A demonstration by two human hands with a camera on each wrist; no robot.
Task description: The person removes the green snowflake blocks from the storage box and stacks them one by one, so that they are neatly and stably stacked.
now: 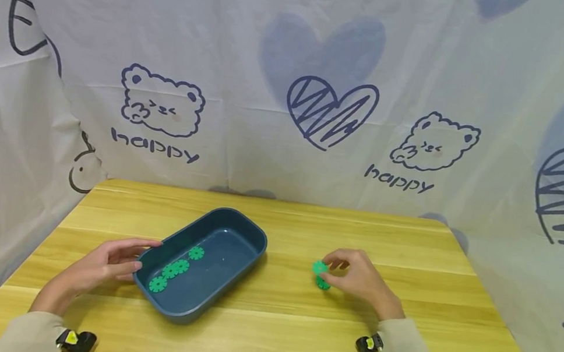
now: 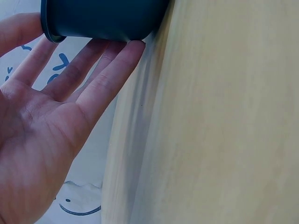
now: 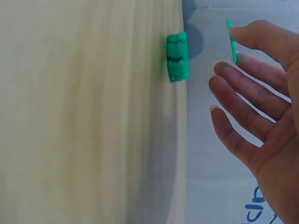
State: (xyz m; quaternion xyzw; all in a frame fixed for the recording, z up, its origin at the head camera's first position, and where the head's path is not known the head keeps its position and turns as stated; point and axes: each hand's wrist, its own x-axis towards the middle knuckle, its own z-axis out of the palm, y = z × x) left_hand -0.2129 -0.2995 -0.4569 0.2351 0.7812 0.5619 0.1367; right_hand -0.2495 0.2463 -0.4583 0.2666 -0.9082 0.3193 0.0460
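Observation:
My left hand [image 1: 107,263] rests at the near-left end of a dark blue tub [image 1: 214,294]. In the left wrist view its fairly straight fingers [image 2: 110,77] touch the outer wall, with the thumb up at the rim. My right hand [image 1: 356,276] pinches a thin green notched plastic disc [image 1: 320,268] between thumb and index finger; the other fingers spread loosely. In the right wrist view, that disc stands edge-on, apart from a short stack of green discs [image 3: 177,57] on the table. Several similar green discs [image 1: 176,268] lie along the tub's left side.
The wooden table [image 1: 266,350] runs back to a white cloth [image 1: 242,153] printed with hearts, bears and writing. More cloth hangs at both sides. A black wrist camera [image 1: 76,343] is strapped at the left sleeve, another camera [image 1: 369,346] at the right.

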